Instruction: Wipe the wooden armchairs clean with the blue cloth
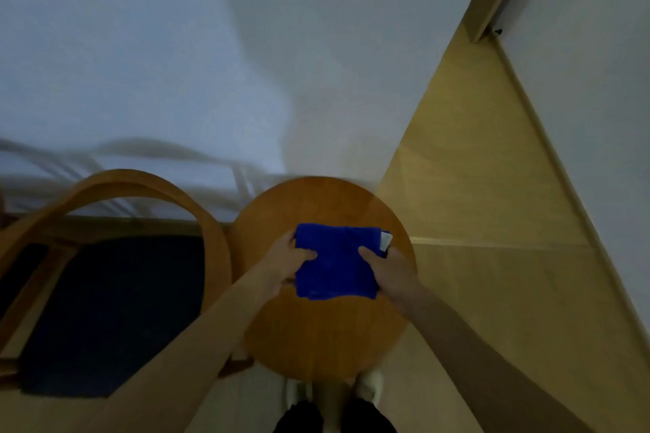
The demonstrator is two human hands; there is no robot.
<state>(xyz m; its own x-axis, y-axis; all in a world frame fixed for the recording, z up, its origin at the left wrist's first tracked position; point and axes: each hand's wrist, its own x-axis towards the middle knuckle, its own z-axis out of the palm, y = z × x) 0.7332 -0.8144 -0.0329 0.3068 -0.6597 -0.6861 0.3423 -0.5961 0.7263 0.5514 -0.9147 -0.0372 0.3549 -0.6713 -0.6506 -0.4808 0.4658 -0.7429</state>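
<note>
Grip: left hand (286, 265) and right hand (388, 271) each grasping one side edge of one folded blue cloth (336, 262), held between them over one round wooden table (323, 334). One wooden armchair with dark seat (116, 292) just left.
</note>
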